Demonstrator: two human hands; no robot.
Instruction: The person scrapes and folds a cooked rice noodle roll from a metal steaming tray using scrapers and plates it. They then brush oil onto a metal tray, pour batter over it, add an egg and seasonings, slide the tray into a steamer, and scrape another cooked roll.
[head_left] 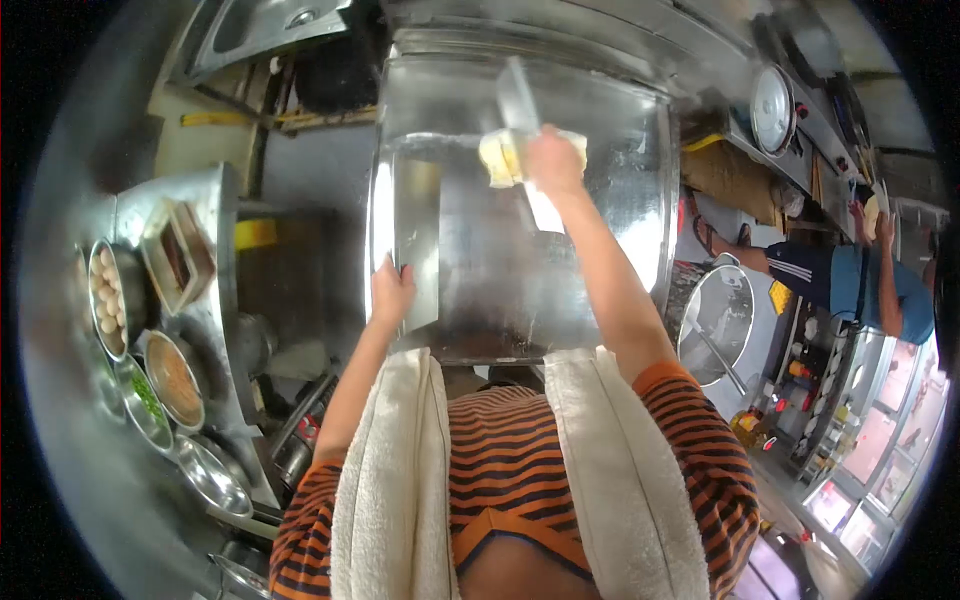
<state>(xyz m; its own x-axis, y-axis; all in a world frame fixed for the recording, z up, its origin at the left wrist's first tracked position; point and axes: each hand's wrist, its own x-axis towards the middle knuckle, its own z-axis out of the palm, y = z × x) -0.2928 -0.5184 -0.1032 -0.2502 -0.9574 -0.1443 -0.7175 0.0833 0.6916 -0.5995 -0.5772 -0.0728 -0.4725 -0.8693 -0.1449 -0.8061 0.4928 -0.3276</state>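
Note:
My left hand (392, 290) is closed on the near left edge of a long flat metal sheet (424, 235), which lies along the left side of the steel worktop (470, 285). Farther forward, my right hand (555, 162) is closed around a flat-bladed tool (517, 95), its blade blurred and pointing away from me. Under and beside that hand sits a pale yellow and white folded piece (500, 158), partly covered by the fingers. A white flat item (545, 212) shows just below the hand; what it belongs to is unclear.
Left, a steel counter holds a bowl of round pale items (107, 300), a bowl of brownish food (174, 380) and chopped greens (148, 398). A large pot (716, 325) stands right of the worktop. Beyond it is another person (845, 280) in blue. A sink (262, 30) is at upper left.

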